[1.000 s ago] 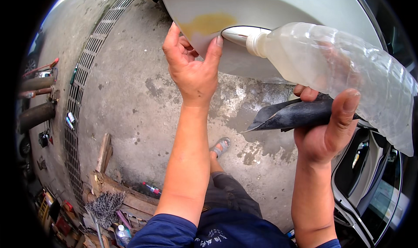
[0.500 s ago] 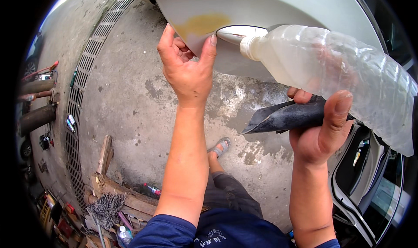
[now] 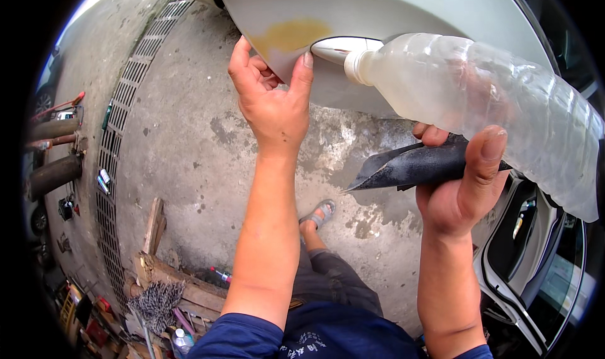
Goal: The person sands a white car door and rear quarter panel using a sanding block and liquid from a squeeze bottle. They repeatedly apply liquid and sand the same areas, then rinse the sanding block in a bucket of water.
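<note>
My left hand (image 3: 272,107) grips the edge of a light silver car panel (image 3: 384,12), thumb on the outer face and fingers curled behind. Above the thumb, the panel carries a dull yellow patch (image 3: 291,34). A pale, pointed, handle-like piece (image 3: 334,46) is set into the panel beside the thumb. My right hand (image 3: 463,192) holds a cloudy clear plastic bottle (image 3: 435,75), tilted with its white capped neck toward that piece. In the same hand, below the bottle, is a curled sheet of black sandpaper (image 3: 409,167). Some right fingers show blurred through the bottle.
Stained concrete floor (image 3: 189,126) lies below, crossed by a metal drain grate (image 3: 120,126) at left. Wooden planks (image 3: 179,274) and a grey mop head (image 3: 156,302) are at lower left. An open car door (image 3: 523,258) stands at right.
My right hand has shifted slightly up and left with the bottle and sandpaper. The left hand keeps its grip on the panel edge.
</note>
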A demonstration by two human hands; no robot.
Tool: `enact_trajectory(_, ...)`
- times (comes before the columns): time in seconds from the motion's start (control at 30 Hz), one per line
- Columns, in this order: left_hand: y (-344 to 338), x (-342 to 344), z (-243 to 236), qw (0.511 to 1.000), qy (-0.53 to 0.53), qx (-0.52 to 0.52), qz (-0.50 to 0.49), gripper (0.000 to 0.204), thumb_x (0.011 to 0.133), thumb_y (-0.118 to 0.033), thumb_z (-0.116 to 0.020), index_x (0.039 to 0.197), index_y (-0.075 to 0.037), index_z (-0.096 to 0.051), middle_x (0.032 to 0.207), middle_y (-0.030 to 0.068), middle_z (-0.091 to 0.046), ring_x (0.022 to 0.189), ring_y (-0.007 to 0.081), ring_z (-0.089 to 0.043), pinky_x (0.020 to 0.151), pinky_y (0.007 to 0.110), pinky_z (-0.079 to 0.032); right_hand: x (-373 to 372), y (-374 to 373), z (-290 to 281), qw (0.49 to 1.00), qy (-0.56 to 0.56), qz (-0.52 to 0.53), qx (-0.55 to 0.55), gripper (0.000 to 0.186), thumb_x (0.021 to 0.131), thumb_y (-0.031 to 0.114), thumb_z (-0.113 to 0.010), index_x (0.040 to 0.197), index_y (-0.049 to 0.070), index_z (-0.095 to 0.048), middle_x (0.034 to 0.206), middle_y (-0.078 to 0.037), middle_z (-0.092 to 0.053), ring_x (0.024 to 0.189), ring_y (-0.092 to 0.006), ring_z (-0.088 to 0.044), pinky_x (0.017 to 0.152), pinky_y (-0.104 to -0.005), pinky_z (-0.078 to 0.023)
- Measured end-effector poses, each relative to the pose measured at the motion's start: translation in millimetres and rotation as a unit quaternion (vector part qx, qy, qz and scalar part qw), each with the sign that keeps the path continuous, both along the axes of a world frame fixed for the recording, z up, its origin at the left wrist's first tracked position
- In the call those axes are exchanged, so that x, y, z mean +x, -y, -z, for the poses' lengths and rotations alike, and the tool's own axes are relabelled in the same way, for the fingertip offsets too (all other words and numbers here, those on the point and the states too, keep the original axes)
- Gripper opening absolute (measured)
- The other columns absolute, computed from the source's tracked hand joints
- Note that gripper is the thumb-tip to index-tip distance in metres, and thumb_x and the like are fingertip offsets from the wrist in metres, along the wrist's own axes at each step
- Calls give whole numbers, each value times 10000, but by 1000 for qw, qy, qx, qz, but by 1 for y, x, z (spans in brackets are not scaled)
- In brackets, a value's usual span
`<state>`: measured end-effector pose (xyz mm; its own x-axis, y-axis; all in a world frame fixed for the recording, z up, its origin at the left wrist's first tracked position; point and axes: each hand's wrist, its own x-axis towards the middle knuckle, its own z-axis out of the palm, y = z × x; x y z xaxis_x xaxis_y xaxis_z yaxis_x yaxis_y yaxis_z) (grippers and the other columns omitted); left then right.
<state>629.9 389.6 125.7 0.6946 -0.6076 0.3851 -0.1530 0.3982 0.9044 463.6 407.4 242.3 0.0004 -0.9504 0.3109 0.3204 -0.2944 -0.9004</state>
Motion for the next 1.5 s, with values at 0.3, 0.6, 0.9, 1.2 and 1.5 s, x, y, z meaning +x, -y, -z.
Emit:
enact_trajectory(0.3, 1, -2, 3, 999, 21, -2, 36, 782, 898, -48, -737, 1468, -54, -202, 1196, 146, -545, 1090, 201, -576, 937, 344, -492, 9, 9, -9, 989, -121, -19, -78, 525, 976, 347, -639, 1360, 21, -490, 1218, -146, -629, 800, -174, -616, 770, -381, -553)
enact_trajectory(0.6, -3, 12, 0, 999, 38, 33, 20, 720, 846, -161, -810, 1400, -28, -369, 1092, 101, -618, 917, 163, -612, 804, 304, -517, 5, 10, -7, 988, -136, -37, -65, 618, 958, 418, -656, 1416, 67, -435, 1362, -150, -572, 859, -149, -600, 759, -329, -537)
enact_trajectory(0.9, -2, 32, -29, 958, 270, 60, -71, 1090, 740, -188, -882, 1545, 19, -176, 1317, 190, -486, 1051, 260, -578, 840, 352, -530, -9, 6, 0, 991, -114, 9, -68, 615, 953, 410, -669, 1420, 85, -435, 1366, -154, -562, 887, -157, -593, 740, -312, -530)
enact_trajectory(1.2, 9, 37, -65, 865, 482, 56, -131, 1188, 712, -192, -889, 1565, 19, -90, 1497, 230, -353, 1138, 354, -513, 920, 422, -532, -19, 2, 1, 993, -101, 4, -55, 617, 958, 390, -672, 1427, 68, -433, 1334, -149, -587, 846, -158, -602, 750, -318, -538)
enact_trajectory(1.5, 8, 55, -57, 902, 428, 56, -21, 1192, 715, -174, -886, 1583, -32, -82, 1498, 221, -372, 1104, 344, -532, 903, 411, -530, -20, 0, 3, 993, -96, 24, -70, 610, 951, 396, -682, 1390, 35, -461, 1276, -158, -614, 796, -152, -601, 729, -324, -541)
